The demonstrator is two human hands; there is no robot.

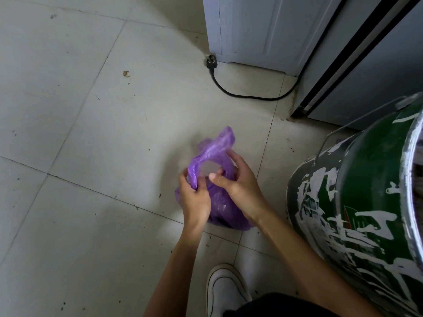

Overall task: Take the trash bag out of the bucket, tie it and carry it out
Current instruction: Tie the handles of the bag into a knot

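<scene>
Far left is bare tiled floor (68, 133), speckled with grit, nothing to handle there. Your left hand (194, 200) is closed around a bunched strip of the trash bag (223, 209), fingers curled, thumb pinching the film. The bag sits on the floor, out of the bucket, between your two hands; its body is low and rounded, dark at the bottom. Above it, the neck forms a loop of purple plastic with a loose tail (223, 139) sticking up, blurred. Your right hand (238, 179) is partly open, fingers hooked into the loop's right side, thumb pointing toward the left hand. Whether a knot is already formed, cannot tell.

Handling, judged: thin soft film, crumples easily, looks slippery and likely to tear if yanked. Load seems small and light. Grip the twisted neck just above the bulge, not the flimsy tail; carry by the knot or loop once tight.

Below, your white shoe (225, 291) stands near the bag. Behind it, a black plug and cable (211, 64) lie on the floor beside a white appliance (251, 28). Far right: the green bucket (366, 202), paint-streaked, wire handle down, just beside your right forearm.
</scene>
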